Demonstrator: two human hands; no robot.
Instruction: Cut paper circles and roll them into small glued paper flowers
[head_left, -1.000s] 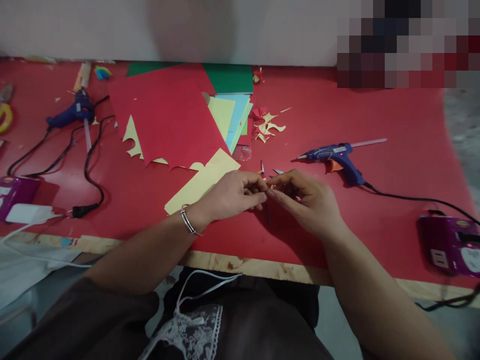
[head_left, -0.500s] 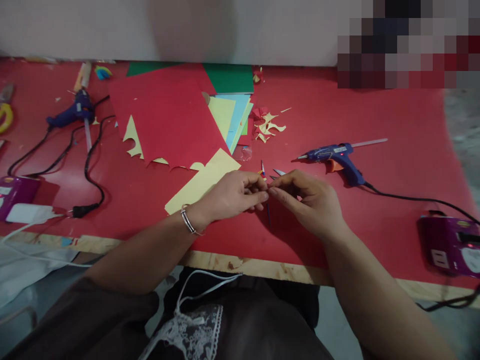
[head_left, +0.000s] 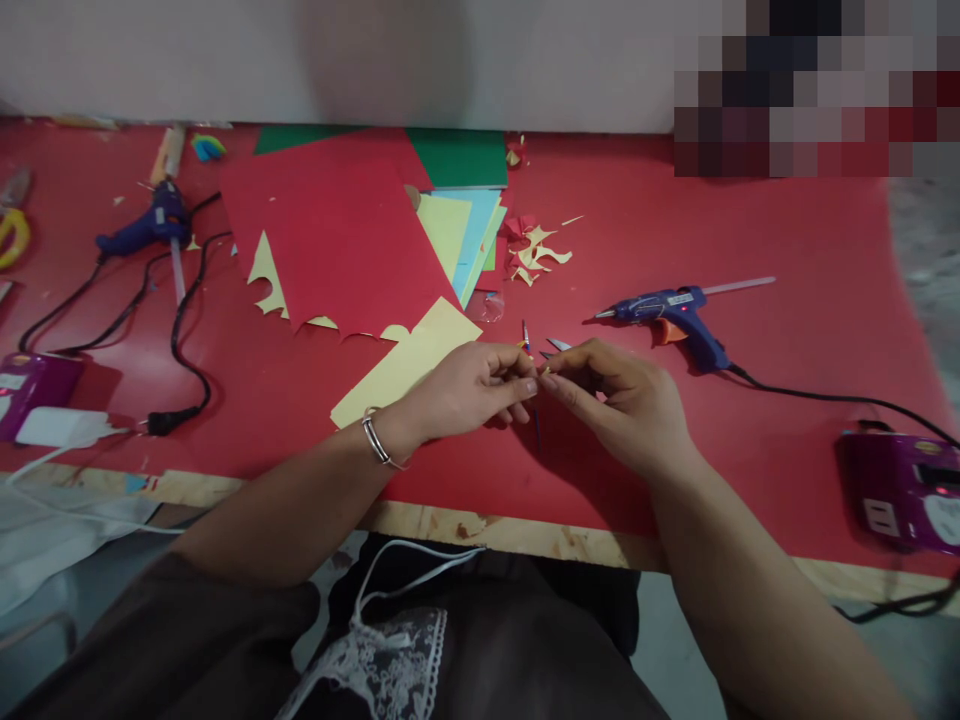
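Observation:
My left hand (head_left: 480, 390) and my right hand (head_left: 622, 400) meet fingertip to fingertip above the red table. A tiny pale yellow piece (head_left: 546, 371) shows at the right thumb and forefinger, which are pinched together. My left thumb presses against curled fingers; whatever they grip is hidden. A thin dark blue stick (head_left: 538, 432) shows just under the hands. Behind the fingers lie the pointed metal blades (head_left: 558, 344) of a tool, partly covered by my right hand, and a small colourful slim item (head_left: 526, 338). A pale yellow paper strip (head_left: 405, 365) lies beside my left wrist.
A blue glue gun (head_left: 667, 312) lies at right, its cord leading to a purple box (head_left: 892, 490). Another glue gun (head_left: 154, 222) is at left near scissors (head_left: 13, 235). Red paper (head_left: 345, 240) covers coloured sheets; paper scraps (head_left: 536, 252) lie beside them.
The fingertips of my two hands have parted slightly, and the small yellow piece now shows at the right fingertips. Otherwise the table looks the same.

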